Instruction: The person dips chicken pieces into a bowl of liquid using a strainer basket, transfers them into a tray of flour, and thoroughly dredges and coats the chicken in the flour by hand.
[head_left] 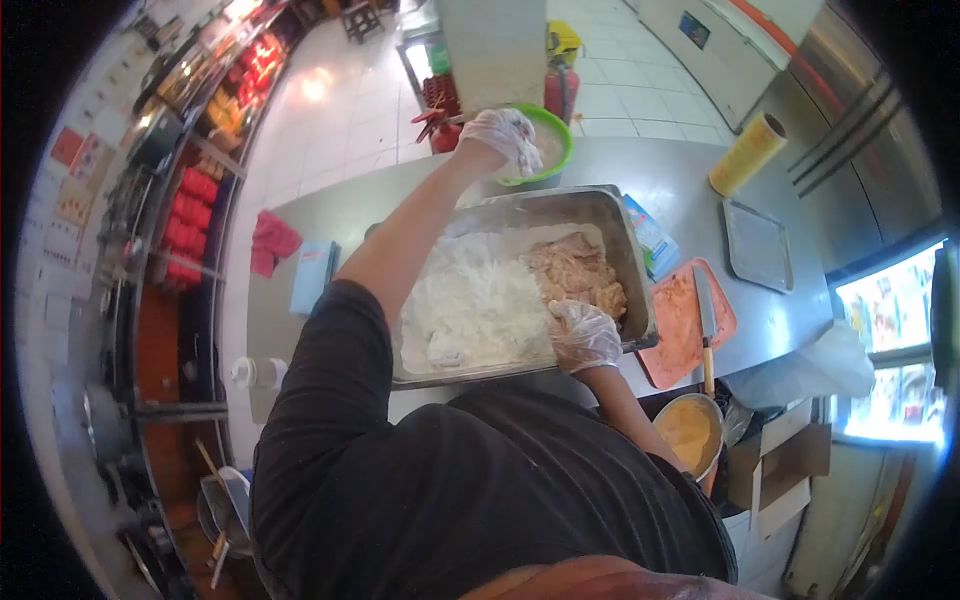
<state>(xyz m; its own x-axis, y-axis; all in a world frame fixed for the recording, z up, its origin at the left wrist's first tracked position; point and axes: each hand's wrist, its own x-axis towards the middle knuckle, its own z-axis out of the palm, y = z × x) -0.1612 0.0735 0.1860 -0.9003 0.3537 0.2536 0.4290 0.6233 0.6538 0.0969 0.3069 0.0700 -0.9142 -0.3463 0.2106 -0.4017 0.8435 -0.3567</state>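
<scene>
A large metal tray [628,250] holds white flour [465,290] over its left and middle. Raw meat pieces [578,268] are heaped at its right end. My left hand [503,140], in a clear glove coated with flour, is over the near left rim of a green basin [565,150] behind the tray. Its fingers curl downward, and what they hold is hidden. My right hand [585,335], also in a clear glove, is low over the tray's near edge. Its fingers reach out beside the meat and flour, and I see nothing gripped in them.
Right of the tray lie a red cutting board [675,325] and a knife [706,310]. Further right are a small metal tray [757,245] and a roll of film [748,155]. A bowl of yellowish batter [688,432] stands by my right forearm. A red cloth [274,241] lies at the left.
</scene>
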